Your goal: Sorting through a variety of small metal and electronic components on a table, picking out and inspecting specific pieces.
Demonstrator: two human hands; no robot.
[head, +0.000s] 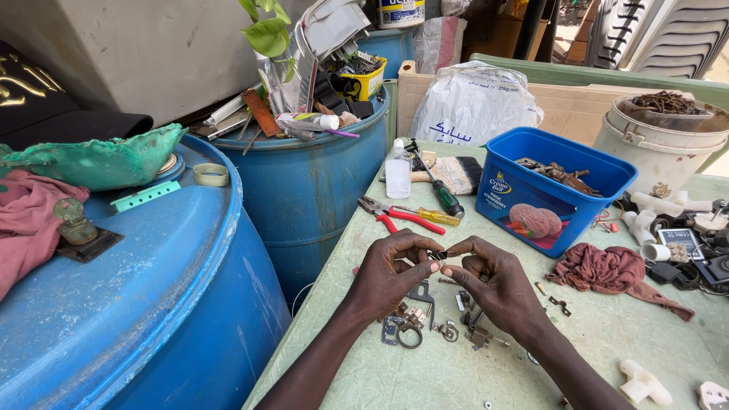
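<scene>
Two blue barrels stand along the desk's left edge, and on the desk lie one red-handled pliers, one clear bottle, one screwdriver, one brush, one blue tub and one maroon rag. Above a scatter of small metal lock parts near the front edge, the left hand pinches one end of a small metal piece. The right hand pinches its other end, both sets of fingers curled closed around it.
</scene>
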